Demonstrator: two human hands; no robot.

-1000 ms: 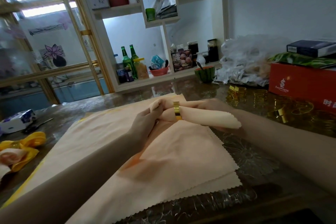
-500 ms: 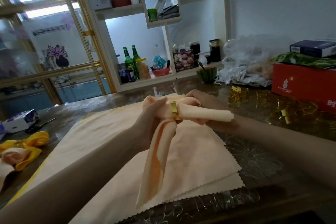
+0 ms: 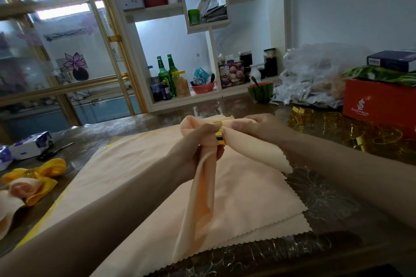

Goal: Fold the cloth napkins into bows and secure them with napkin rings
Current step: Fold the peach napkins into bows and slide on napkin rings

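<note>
While left grip clenches napkin below gold ring, right grip pinches its fold; red box shows "$" logo, script unreadable.

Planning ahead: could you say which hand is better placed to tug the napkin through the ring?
Probably right: the right hand pinches the napkin beside the ring, while the left hand steadies the ring.
</note>
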